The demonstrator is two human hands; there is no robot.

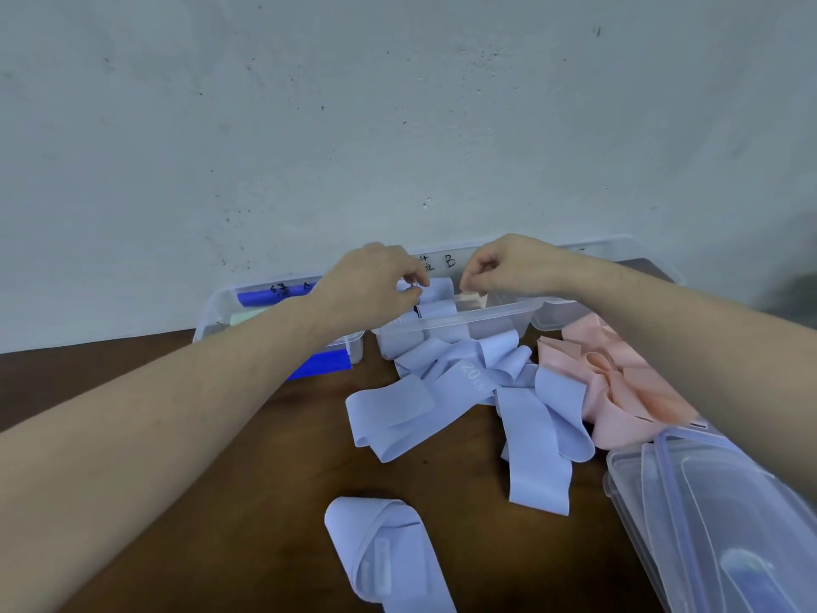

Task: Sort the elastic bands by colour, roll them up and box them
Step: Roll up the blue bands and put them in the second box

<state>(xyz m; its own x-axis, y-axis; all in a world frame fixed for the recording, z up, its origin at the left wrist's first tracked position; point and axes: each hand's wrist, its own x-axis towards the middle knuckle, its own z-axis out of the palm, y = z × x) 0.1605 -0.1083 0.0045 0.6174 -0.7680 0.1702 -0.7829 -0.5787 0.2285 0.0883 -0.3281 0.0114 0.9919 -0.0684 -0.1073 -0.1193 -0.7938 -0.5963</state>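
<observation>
On the table, three clear boxes.

Pale grey-green wall, speckled with dark marks; dark brown table, possibly wood.

Your left hand and forearm cover much of the left box, hiding part of its handwritten label. The stacked lids run off the right edge; a lavender band is cropped at bottom.
</observation>
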